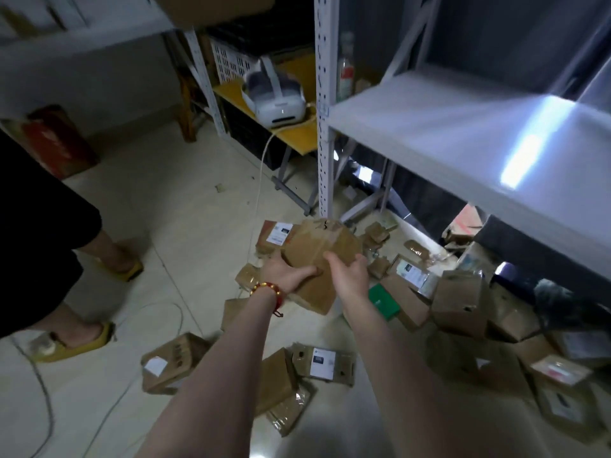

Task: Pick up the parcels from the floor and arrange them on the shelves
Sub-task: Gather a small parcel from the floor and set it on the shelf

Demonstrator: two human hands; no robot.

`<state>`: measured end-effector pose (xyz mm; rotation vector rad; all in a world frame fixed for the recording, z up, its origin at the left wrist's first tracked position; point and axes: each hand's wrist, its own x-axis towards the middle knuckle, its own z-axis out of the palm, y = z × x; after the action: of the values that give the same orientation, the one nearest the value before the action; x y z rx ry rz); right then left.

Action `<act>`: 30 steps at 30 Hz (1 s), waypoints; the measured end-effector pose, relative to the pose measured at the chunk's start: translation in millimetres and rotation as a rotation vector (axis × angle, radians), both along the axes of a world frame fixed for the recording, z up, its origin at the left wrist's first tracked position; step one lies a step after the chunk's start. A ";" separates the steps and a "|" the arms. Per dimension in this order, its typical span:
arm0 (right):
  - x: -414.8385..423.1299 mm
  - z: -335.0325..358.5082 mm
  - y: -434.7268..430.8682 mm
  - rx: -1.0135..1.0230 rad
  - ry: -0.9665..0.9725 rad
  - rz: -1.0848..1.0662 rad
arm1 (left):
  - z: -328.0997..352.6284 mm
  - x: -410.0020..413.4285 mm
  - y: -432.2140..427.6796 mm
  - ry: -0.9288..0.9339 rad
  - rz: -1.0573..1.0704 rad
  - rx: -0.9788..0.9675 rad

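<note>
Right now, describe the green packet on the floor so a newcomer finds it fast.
Find the grey shelf on the right; brown parcels litter the floor below it. Just right of the right hand, which grips a brown box, lies the green packet. It is the only green thing among brown cardboard.

Both bare forearms reach forward and down, almost parallel. The left hand (289, 271), with a beaded bracelet (267, 289) on its wrist, and the right hand (351, 271) grip 1 cardboard parcel (314, 242), fingers curled onto it.
</note>
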<state>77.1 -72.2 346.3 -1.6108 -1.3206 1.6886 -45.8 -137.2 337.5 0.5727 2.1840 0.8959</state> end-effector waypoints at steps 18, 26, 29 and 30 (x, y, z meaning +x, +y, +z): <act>19.5 423.7 -85.8 0.006 0.311 -0.247 | 418.5 -4.3 -92.0 0.494 -0.446 0.172; 81.9 464.1 -117.9 0.219 0.429 -0.496 | 469.0 56.4 -76.2 0.449 -0.571 0.309; 114.1 480.1 -117.8 0.348 0.394 -0.540 | 478.9 93.2 -61.1 0.342 -0.529 0.337; 124.9 484.1 -116.8 0.401 0.384 -0.555 | 478.6 105.0 -53.5 0.292 -0.510 0.351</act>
<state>202.0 -189.0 830.4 -1.1930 -0.8462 1.2166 59.1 -190.7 816.1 1.4338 1.9777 0.9544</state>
